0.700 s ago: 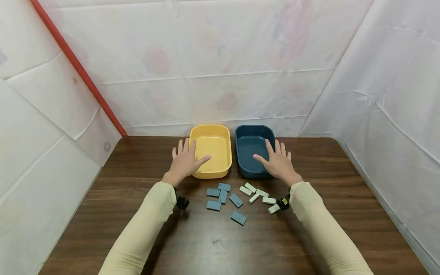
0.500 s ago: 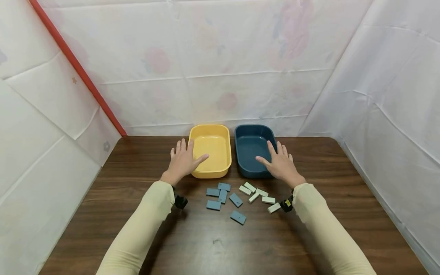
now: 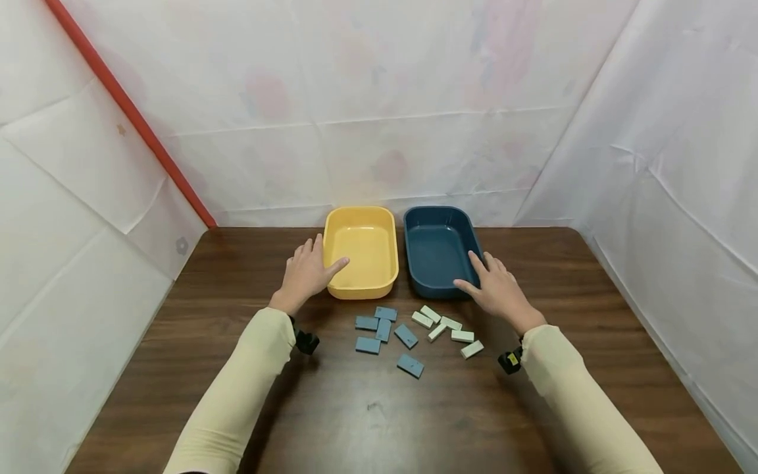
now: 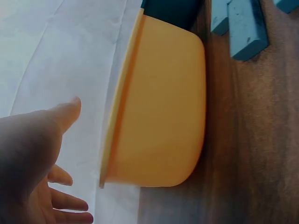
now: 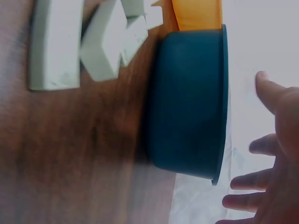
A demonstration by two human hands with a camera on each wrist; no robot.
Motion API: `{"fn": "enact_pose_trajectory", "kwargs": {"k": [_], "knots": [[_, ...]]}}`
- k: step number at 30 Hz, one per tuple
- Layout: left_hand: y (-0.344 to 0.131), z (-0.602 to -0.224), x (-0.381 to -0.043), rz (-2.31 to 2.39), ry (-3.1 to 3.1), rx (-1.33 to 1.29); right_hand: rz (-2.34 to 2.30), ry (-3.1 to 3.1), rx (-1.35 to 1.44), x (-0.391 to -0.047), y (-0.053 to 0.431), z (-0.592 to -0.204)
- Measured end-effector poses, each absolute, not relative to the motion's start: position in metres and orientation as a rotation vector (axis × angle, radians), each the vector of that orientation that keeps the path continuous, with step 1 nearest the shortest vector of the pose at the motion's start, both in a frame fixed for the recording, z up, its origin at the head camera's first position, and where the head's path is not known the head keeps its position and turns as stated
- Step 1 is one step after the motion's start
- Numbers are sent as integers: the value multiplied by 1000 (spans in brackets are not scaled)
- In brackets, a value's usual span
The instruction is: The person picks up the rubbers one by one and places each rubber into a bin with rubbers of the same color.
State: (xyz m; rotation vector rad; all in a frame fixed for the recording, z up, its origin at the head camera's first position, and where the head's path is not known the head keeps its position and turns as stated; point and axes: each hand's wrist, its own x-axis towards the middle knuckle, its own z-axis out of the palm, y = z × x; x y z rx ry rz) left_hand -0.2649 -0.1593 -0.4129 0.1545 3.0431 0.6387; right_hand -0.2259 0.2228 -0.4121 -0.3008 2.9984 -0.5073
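My left hand (image 3: 304,275) hovers at the left side of the yellow bin (image 3: 387,286), thumb spread over its near rim and nothing in its grasp. In the left wrist view the thumb and fingertips stand apart from the bin's wall (image 4: 159,107). My right hand (image 3: 497,289) is over the right edge of the dark blue bin (image 3: 438,289), fingers spread and holding nothing. The right wrist view shows the fingers off that bin's rim (image 5: 222,107). In front of the bins lie several blue-grey rectangular blocks (image 3: 368,345) and several pale green ones (image 3: 472,349).
Both bins stand side by side at the back of the brown wooden table (image 3: 367,428). A white sheet (image 3: 379,99) hangs behind them, and others close off both sides. A red pole (image 3: 130,112) slants down at the back left.
My right hand has shifted right and slightly toward me, and my left hand a little left. The head view has tilted slightly, raising the table in frame. Blocks and bins stay put.
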Motion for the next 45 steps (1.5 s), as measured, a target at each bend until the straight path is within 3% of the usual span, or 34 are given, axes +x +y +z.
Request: {"fn": "enact_pose_trajectory", "kwargs": {"k": [19, 27, 45], "knots": [[-162, -434, -254, 664, 3099, 77, -569, 3137, -542, -188, 219, -429], [-161, -439, -254, 709, 3143, 85, -628, 3278, -708, -183, 224, -435], [-157, -445, -251, 824, 3222, 98, -454, 2983, -779, -179, 227, -446]]}}
